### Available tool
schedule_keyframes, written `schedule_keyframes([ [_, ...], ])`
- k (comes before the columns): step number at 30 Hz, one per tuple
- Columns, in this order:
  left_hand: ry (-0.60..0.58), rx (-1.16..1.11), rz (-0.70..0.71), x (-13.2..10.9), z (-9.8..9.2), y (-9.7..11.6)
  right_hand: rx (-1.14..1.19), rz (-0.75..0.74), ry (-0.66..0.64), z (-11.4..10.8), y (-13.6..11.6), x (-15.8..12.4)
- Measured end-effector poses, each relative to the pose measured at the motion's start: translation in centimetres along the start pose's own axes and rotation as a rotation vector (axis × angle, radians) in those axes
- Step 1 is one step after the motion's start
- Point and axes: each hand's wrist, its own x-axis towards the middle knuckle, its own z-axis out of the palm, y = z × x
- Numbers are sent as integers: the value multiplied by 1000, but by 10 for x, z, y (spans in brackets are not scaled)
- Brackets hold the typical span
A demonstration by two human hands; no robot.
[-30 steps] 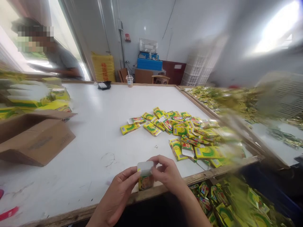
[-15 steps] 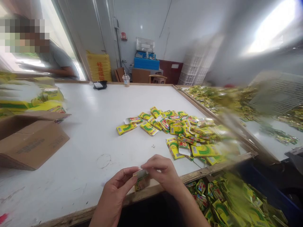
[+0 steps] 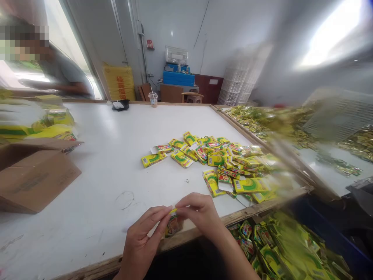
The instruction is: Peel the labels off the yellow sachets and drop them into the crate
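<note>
Between my two hands, at the table's front edge, is a small yellow and green printed box [image 3: 174, 224], held upright. My left hand [image 3: 147, 233] pinches its top left corner between thumb and fingers. My right hand [image 3: 201, 214] grips the top right side with fingertips closed on the upper edge. The fingers cover part of the box top. Just beyond my right hand lies a heap of similar yellow boxes [image 3: 215, 160], some with white end flaps standing out.
A cardboard carton [image 3: 43, 179] stands on the white table [image 3: 110, 155] at left. A drink cup [image 3: 153, 100] and a black pouch [image 3: 121, 105] lie at the far edge. Below right, a blue bin [image 3: 335, 229] holds many boxes. Another person [image 3: 64, 74] is at far left.
The white flap on top of the box has folded down, and the yellow top edge now shows between my fingertips. My left fingers have moved in closer to the right ones.
</note>
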Motion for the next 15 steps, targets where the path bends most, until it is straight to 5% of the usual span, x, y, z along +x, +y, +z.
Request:
schedule_keyframes([
  [6,-62,153,282,-3,-9,-8,-84,-234,-37,-6,-6,-4],
  [11,-18,126,295,-16,-2,-7,-213,-287,-82,-5,-2,-28],
  [15,-6,77,144,-30,1,-2,-231,-299,-42,10,7,-40],
])
